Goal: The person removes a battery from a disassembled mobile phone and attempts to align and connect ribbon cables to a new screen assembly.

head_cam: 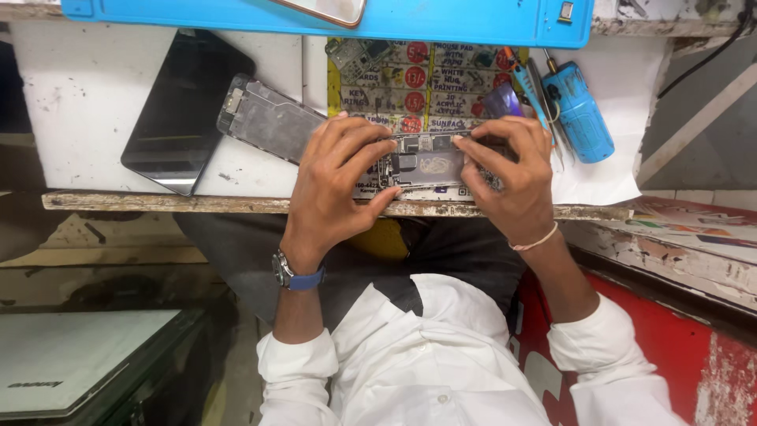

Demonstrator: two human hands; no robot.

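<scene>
Both hands grip an opened phone body (pixel 422 164) at the near edge of the white worktable (pixel 87 102). The left hand (pixel 335 185) clamps its left end, fingers (pixel 364 146) curled over the top edge and thumb beneath. The right hand (pixel 512 170) pinches the right end the same way. Just beyond the left fingers lies a detached metal frame (pixel 264 118), touching a dark tablet (pixel 185 110) further left. Past the right fingers rest a blue cylindrical tool (pixel 579 110) and a blue mat (pixel 441 20).
</scene>
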